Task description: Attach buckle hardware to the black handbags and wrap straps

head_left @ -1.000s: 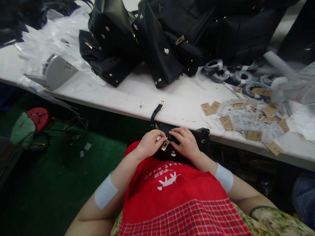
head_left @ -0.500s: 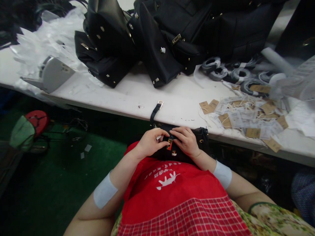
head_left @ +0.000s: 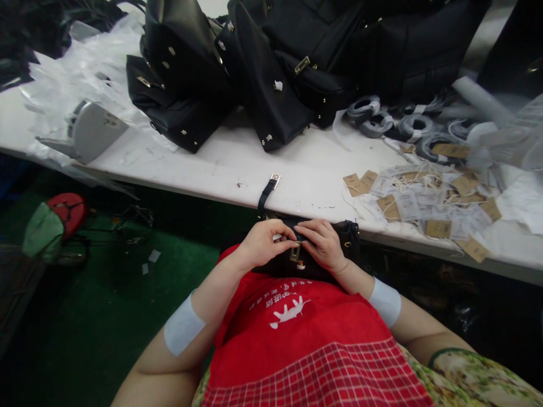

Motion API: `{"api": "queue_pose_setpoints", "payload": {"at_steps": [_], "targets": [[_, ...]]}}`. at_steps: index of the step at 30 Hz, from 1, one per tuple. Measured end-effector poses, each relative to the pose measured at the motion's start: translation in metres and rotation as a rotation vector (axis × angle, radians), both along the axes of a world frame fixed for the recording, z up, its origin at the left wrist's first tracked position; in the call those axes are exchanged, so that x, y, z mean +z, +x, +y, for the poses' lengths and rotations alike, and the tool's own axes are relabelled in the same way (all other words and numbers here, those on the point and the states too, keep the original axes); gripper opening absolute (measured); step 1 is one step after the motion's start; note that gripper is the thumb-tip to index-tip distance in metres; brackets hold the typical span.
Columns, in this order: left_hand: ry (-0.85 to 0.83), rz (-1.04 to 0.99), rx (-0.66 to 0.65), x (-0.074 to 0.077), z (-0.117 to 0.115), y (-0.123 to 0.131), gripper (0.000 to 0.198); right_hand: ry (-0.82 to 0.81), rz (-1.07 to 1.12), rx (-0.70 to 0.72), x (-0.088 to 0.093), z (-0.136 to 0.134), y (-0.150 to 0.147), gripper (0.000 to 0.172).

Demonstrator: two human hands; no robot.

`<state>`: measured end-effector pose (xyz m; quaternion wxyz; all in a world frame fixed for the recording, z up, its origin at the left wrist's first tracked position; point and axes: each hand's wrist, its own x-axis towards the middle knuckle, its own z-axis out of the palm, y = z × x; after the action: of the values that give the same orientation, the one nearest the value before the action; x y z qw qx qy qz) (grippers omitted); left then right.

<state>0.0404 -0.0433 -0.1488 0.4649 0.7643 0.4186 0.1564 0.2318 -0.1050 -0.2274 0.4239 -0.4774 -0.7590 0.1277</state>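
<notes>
A black handbag rests between my lap and the table's front edge. On its front is a gold clasp, with a small gold stud with a white scrap below it. My left hand is closed in a pinch, thumb and forefinger at the clasp's upper end. A small white piece shows inside its curled fingers. My right hand grips the bag just right of the clasp, its fingertips close to the left ones. A black strap with a gold buckle extends from the bag onto the tabletop.
Several black bags are piled along the back of the white table. Brown and white tags lie at the right, with coiled grey straps behind. White wrapping and a grey tape dispenser occupy the left.
The clasp's plate now shows as plain gold below my fingertips, where a red reflection showed before. My left fingertips have moved slightly right and up. The right hand stays in nearly the same place.
</notes>
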Motion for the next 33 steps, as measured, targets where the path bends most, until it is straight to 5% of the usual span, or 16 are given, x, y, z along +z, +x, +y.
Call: {"api": "queue_pose_setpoints", "payload": {"at_steps": [12,19,25,33], "targets": [[0.228,0.234,-0.116,0.012,-0.007,0.005,0.011,0.012,0.003,0.004,0.002,0.001,0.000,0.029],[0.215,0.172,-0.048,0.008,-0.018,-0.001,0.013,-0.027,0.004,-0.014,0.005,0.000,-0.001,0.028],[0.125,0.086,-0.054,0.026,-0.027,-0.013,0.013,-0.043,0.005,-0.005,0.003,0.000,0.000,0.029],[-0.115,-0.083,0.225,0.028,-0.030,-0.032,0.018,-0.049,0.005,-0.010,0.005,0.001,-0.002,0.028]]}}
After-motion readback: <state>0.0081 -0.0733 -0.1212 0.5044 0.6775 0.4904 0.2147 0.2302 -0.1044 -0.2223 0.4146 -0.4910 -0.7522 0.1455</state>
